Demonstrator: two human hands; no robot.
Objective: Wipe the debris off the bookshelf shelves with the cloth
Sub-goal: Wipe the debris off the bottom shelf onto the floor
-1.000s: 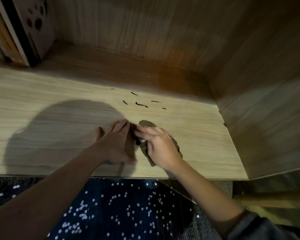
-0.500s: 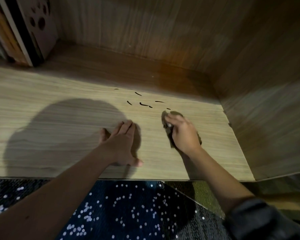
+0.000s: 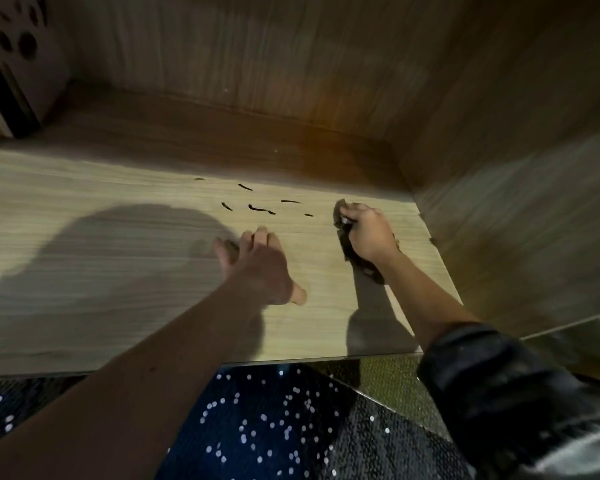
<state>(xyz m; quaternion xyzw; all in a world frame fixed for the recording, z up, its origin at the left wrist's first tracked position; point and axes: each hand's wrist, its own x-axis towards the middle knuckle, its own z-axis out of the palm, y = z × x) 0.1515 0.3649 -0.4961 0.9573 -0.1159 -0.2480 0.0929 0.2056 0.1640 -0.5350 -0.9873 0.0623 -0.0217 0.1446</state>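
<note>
The dark cloth (image 3: 361, 266) is on the shelf (image 3: 84, 188), close to its right edge, near the side wall (image 3: 516, 220). The right hand (image 3: 369, 233) is on top of it. Its fingers are curled round the cloth and hold it in a bunch, and a bit pokes out past the fingertips. The left hand (image 3: 257, 268) lies flat on the shelf near the middle, with its fingers spread and nothing in it.

The debris (image 3: 257, 207) is a few thin dark bits, toward the back of the shelf, between the two hands and a little beyond them. The cloth does not touch them yet.

The cloth looks soft, floppy and very light. It should fold any way you squeeze it. A good hold is on the middle of the bunch, palm pressing down, so a wide part rubs the wood. The bits look tiny and light, so they may roll or slip under a loose edge. The smooth shelf should let the cloth slide easily.
</note>
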